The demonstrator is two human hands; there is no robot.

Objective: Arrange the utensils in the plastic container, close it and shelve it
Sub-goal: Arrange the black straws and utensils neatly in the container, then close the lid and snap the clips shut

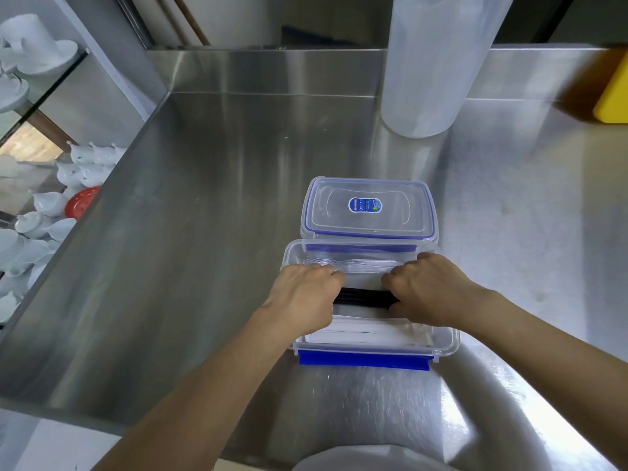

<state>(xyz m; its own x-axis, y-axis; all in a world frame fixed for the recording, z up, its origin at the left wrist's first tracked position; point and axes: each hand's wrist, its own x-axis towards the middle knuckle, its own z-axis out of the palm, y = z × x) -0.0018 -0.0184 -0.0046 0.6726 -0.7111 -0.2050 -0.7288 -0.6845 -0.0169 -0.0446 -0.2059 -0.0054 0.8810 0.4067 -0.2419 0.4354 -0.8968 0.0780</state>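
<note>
- The plastic container [445,345] is clear with a blue clip along its near edge; it sits open on the steel counter [204,232]
- Inside lie a black bundle of utensils [365,297], clear ones behind and white wrapped ones in front
- The left hand [304,294] and right hand [428,288] curl closed over the ends of the black bundle
- The lid [368,209], clear with blue seal and sticker, rests just behind the container

Bright, even light, strong wide-angle bend

Soft glare streaks across the steel desk [204,232]; arms cast faint shadows; edges curve and blur, the yellow box [613,96] at right smeared.
</note>
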